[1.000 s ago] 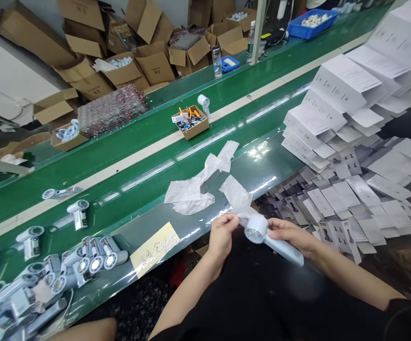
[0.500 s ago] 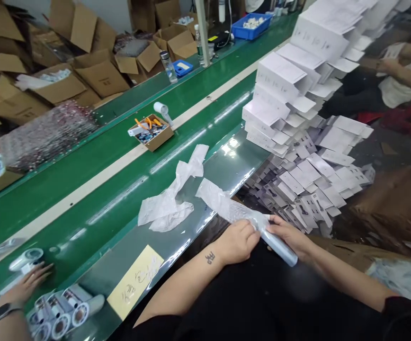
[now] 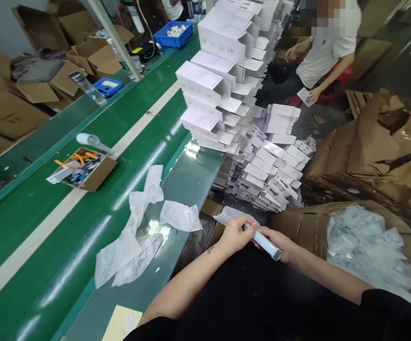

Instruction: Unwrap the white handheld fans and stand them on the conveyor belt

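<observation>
A pale blue tube (image 3: 267,245), which looks like a shower head handle, slants down to the right in front of my body. My right hand (image 3: 280,241) is closed around its side, with the far fingers hidden. My left hand (image 3: 236,232) pinches the tube's upper end, where a clear plastic bag (image 3: 228,215) sticks out past the knuckles. How much of the tube is inside the bag I cannot tell. On the bench edge to the left lie a crumpled clear bag (image 3: 180,215) and a longer strip of bags (image 3: 127,246).
White cartons (image 3: 205,76) are stacked high at the bench end, with more flat boxes (image 3: 265,166) below. A box of tools (image 3: 99,175) and a shower head (image 3: 88,139) stand on the green belt. An open carton of bags (image 3: 369,251) is at right. A person (image 3: 329,57) sits beyond.
My view has swung to the right, bringing the carton of bags and the seated person into sight. Less of the bag shows beyond my left hand; both hands still hold the tube.
</observation>
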{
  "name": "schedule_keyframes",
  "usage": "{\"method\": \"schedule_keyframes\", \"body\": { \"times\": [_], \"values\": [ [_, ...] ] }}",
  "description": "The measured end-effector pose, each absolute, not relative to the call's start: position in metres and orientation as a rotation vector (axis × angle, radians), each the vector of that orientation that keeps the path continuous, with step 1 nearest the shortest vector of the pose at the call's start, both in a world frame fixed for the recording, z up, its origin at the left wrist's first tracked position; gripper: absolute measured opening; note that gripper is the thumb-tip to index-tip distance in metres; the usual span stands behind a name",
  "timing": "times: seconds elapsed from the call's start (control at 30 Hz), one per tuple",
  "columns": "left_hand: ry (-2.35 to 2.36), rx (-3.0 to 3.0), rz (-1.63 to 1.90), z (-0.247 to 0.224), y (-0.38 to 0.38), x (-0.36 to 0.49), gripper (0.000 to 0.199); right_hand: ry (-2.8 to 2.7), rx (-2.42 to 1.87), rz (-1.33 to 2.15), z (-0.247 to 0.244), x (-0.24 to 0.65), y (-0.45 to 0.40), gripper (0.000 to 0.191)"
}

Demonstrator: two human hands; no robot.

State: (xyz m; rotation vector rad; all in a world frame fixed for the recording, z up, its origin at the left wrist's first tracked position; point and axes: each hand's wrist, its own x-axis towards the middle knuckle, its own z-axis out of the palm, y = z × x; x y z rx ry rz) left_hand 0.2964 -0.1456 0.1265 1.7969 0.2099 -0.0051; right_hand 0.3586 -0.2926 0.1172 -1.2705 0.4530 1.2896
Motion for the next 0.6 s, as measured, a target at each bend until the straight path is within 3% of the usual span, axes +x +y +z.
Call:
{"method": "schedule_keyframes", "body": {
  "times": [0.13,0.27,0.33,0.53,0.6],
  "values": [
    [0.270,1.774,-0.142,0.124,-0.150,0.312,0.014,0.366,-1.581,1.099,0.113,0.365,-0.315,0.019],
    [0.347,1.748,-0.247,0.128,-0.149,0.308,0.014,-0.098,-1.868,1.042,0.128,0.377,-0.360,0.017],
    [0.243,1.736,-0.265,0.136,-0.151,0.309,0.016,-0.148,-1.774,1.059,0.138,0.381,-0.381,0.016],
    [-0.491,1.772,-0.275,0.157,-0.193,0.343,0.015,0.434,-0.996,1.086,0.129,0.377,-0.379,0.032],
    [-0.730,1.750,-0.333,0.156,-0.209,0.354,0.018,0.471,-0.937,1.093,0.115,0.376,-0.372,0.025]
  ]
}}
